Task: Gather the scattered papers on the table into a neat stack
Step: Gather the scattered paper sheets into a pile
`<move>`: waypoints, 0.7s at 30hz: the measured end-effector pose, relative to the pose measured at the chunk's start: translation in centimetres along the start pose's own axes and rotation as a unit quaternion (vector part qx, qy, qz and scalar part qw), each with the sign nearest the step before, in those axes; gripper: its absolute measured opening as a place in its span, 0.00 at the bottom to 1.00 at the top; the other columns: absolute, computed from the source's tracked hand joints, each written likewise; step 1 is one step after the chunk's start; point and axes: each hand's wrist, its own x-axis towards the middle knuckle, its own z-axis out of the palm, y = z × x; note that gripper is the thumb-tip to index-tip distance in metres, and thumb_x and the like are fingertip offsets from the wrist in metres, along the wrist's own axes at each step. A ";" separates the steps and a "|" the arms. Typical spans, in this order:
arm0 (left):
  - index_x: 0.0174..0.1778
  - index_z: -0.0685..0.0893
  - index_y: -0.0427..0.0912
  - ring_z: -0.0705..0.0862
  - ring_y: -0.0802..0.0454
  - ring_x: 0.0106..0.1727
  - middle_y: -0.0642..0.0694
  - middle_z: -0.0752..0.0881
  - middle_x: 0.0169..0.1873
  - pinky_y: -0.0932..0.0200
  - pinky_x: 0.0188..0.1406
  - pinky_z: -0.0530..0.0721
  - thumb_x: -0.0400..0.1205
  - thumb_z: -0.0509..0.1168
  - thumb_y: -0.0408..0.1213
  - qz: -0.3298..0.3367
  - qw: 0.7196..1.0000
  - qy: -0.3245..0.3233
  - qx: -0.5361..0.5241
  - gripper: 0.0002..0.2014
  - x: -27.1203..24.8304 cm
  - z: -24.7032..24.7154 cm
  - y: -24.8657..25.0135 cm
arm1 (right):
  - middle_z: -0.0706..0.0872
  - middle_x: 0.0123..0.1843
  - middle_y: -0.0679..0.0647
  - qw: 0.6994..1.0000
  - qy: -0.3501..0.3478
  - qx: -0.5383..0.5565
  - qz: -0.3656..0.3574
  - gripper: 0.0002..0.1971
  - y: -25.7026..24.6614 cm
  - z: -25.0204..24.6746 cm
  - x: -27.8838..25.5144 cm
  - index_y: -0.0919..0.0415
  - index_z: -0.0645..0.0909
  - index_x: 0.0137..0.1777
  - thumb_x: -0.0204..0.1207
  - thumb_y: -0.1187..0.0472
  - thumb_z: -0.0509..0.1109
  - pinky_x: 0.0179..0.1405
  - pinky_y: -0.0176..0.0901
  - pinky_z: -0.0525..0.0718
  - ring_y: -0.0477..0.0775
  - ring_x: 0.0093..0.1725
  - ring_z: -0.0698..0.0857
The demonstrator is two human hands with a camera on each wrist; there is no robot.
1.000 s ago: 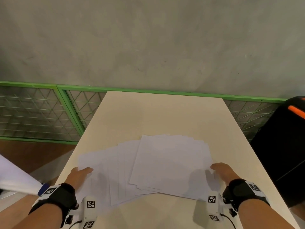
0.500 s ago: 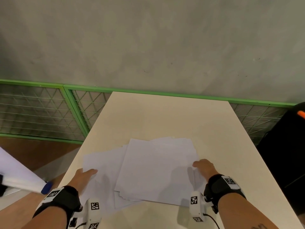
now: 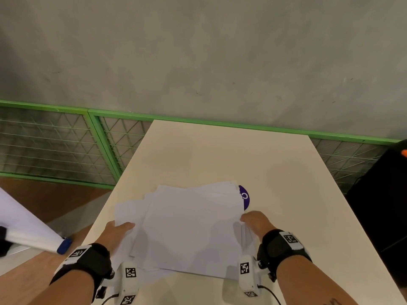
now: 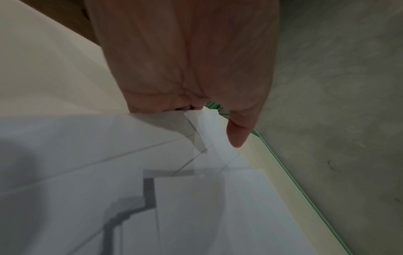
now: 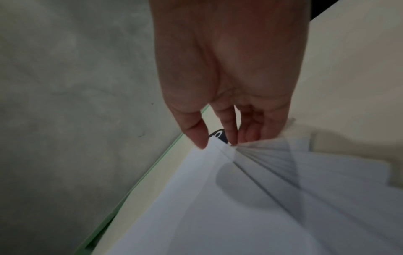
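- Behind everything, a big grey wall [image 3: 198,51] is seen, with a green wire fence [image 3: 55,142] along its bottom.
- A pale table [image 3: 220,155] is pushed up near the fence, and a black thing with an orange bit [image 3: 383,194] is seen just beside its right side.
- On the near half of the table, the papers [image 3: 189,225] are spread in a messy pile, one sheet on top of another, with edges that are not lined up.
- The left hand [image 3: 114,234] is laid at the left side of the pile. Its fingers are hidden under the sheets and its thumb [image 4: 237,132] is kept on top, so the left edge is pinched.
- The right hand [image 3: 256,221] is placed at the right side of the pile. The fanned right edges are pinched between its thumb [image 5: 194,131] and its fingers [image 5: 229,126].
- A purple round sticker [image 3: 244,197] is partly covered by the far right corner of the papers.
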 end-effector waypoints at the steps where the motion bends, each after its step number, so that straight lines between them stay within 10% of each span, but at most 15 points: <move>1: 0.80 0.57 0.37 0.73 0.38 0.60 0.34 0.71 0.72 0.46 0.58 0.70 0.80 0.64 0.41 0.000 1.000 0.001 0.003 0.35 -0.2 0.0 0.1 | 0.83 0.35 0.56 0.999 -0.030 0.021 -0.001 0.07 -0.1 0.1 -0.1 0.72 0.82 0.45 0.76 0.69 0.64 0.40 0.37 0.76 0.56 0.40 0.76; 3: 0.81 0.55 0.37 0.73 0.38 0.63 0.35 0.69 0.75 0.48 0.59 0.69 0.81 0.64 0.41 0.004 1.000 -0.003 0.001 0.36 -0.5 0.0 0.2 | 0.75 0.22 0.51 0.998 -0.054 0.023 0.014 0.11 -0.2 0.3 -0.6 0.63 0.75 0.31 0.75 0.68 0.64 0.29 0.33 0.70 0.51 0.29 0.69; 7: 0.81 0.55 0.39 0.74 0.34 0.71 0.35 0.71 0.75 0.45 0.68 0.71 0.80 0.65 0.42 -0.012 1.000 -0.016 0.000 0.37 -0.6 0.3 0.0 | 0.75 0.38 0.55 1.000 -0.021 0.014 0.013 0.03 -0.3 1.2 -0.9 0.64 0.75 0.40 0.75 0.67 0.65 0.44 0.41 0.73 0.54 0.40 0.75; 14: 0.81 0.57 0.44 0.74 0.32 0.70 0.36 0.72 0.74 0.38 0.75 0.68 0.77 0.67 0.47 -0.032 0.999 -0.037 -0.019 0.38 -1.3 0.0 -1.3 | 0.76 0.36 0.55 0.999 -0.040 -0.002 -0.001 0.08 -0.2 2.9 -1.4 0.61 0.74 0.34 0.74 0.67 0.67 0.46 0.43 0.72 0.54 0.41 0.75; 18: 0.64 0.66 0.37 0.77 0.37 0.59 0.40 0.79 0.52 0.47 0.58 0.74 0.81 0.63 0.38 -0.023 0.999 -0.043 -0.003 0.19 -1.7 0.8 -1.8 | 0.74 0.35 0.57 0.999 -0.037 -0.011 -0.002 0.08 0.5 2.0 -1.0 0.64 0.72 0.33 0.74 0.68 0.65 0.39 0.41 0.71 0.50 0.32 0.71; 21: 0.69 0.66 0.34 0.79 0.35 0.58 0.33 0.78 0.60 0.46 0.53 0.78 0.81 0.63 0.34 -0.023 0.998 -0.063 0.009 0.21 -2.5 2.1 -2.1 | 0.77 0.40 0.57 1.000 0.011 -0.020 -0.007 0.05 1.0 1.5 -1.0 0.66 0.74 0.39 0.74 0.66 0.65 0.42 0.41 0.71 0.55 0.42 0.75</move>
